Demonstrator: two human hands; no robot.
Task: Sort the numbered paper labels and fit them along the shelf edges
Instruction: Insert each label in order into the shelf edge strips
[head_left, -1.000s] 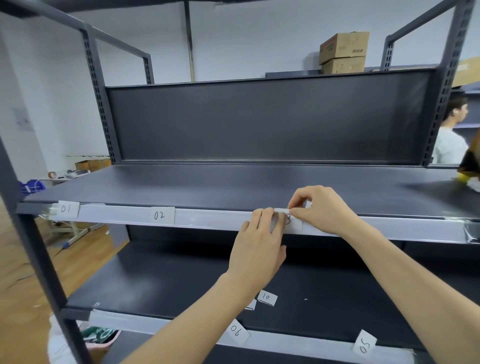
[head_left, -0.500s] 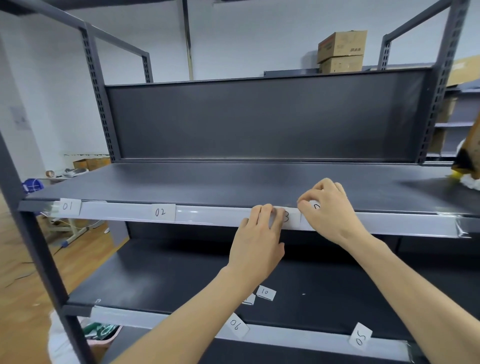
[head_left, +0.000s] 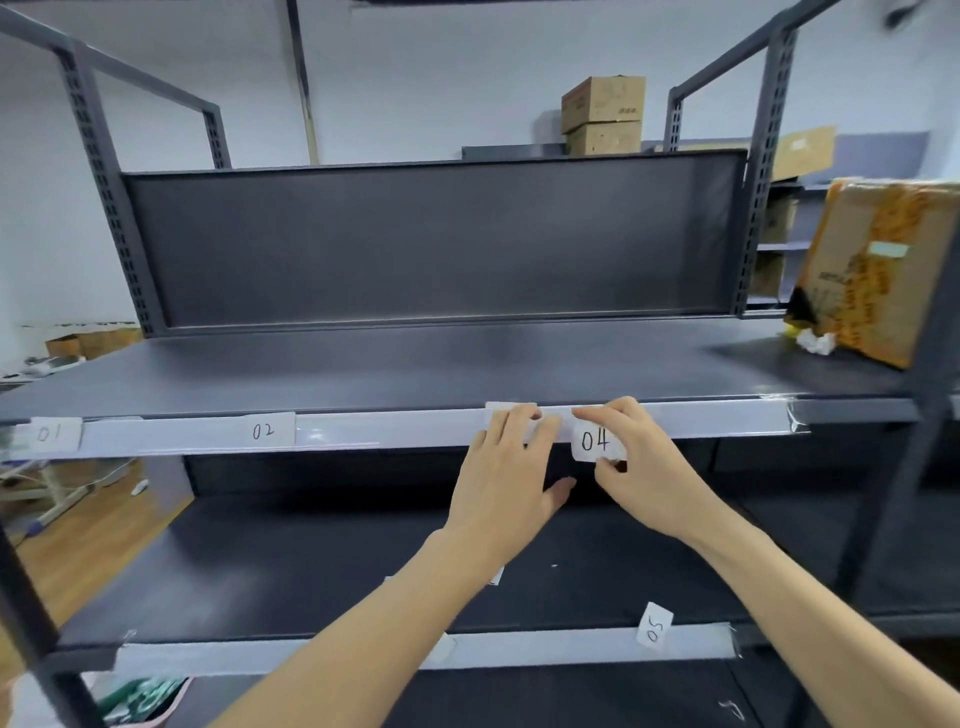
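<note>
A clear label strip (head_left: 389, 431) runs along the front edge of the upper shelf. Labels 01 (head_left: 49, 433) and 02 (head_left: 265, 430) sit in it at the left. My left hand (head_left: 511, 467) lies with straight fingers pressed on the strip, covering a third label whose top edge (head_left: 511, 407) shows above the fingers. Just to its right, my right hand (head_left: 631, 457) pinches the 04 label (head_left: 595, 440) in front of the strip. On the lower shelf edge strip (head_left: 545, 647), label 05 (head_left: 655, 626) stands tilted; another slip is mostly hidden behind my left forearm.
A taped cardboard box (head_left: 883, 270) leans at the right end of the upper shelf, with crumpled paper (head_left: 816, 340) beside it. Dark metal uprights (head_left: 930, 364) frame both sides. Stacked boxes (head_left: 602, 114) stand behind the shelf. Wooden floor (head_left: 88, 530) lies at the left.
My right hand has drawn off the third label and now shows the 04 label held just right of it. My left hand stays on the strip. The view has shifted left.
</note>
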